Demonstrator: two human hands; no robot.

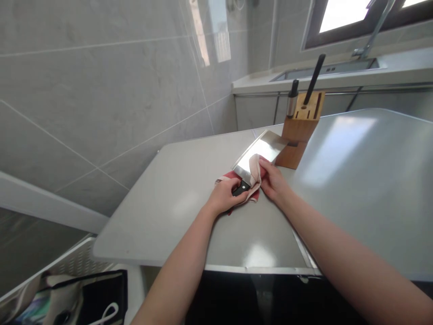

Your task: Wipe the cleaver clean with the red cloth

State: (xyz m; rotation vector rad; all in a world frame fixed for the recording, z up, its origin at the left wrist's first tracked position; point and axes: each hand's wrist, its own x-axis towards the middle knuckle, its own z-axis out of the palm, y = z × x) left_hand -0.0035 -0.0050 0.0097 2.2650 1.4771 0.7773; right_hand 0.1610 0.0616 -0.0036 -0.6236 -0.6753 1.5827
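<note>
Steel flashes off the broad blade of a cleaver (259, 151) lying flat on the pale grey bench (189, 180), its tip reaching to the foot of a wooden knife block (299, 131). The left hand (225, 195) has its grip closed around the cleaver's black handle, which pokes out between the fingers. The right hand (274, 180) has its grip pinched together on a red and pale cloth (253, 178), pressing a fold of it against the blade near the handle; the rest of the cloth lies bunched under both hands.

Open room is generous: bare bench stretches left of the hands to the rounded corner near the tiled wall (101, 90), and a wide clear surface runs off to the right. A thin metal seam crosses the bench below the right forearm. The near edge of the bench falls away just below the elbows, toward a dark surface.

The knife block stands upright just beyond the cleaver and holds two tools: a long black handle (314, 76) leaning from a top slot and a shorter steel-and-black handle (292, 97) at its left side. Other slots look unfilled. Behind it, a sink (324, 70) is set in the far counter under a window, its basin contents hidden. At lower left, a bag (84, 298) lies open, its contents unclear.
</note>
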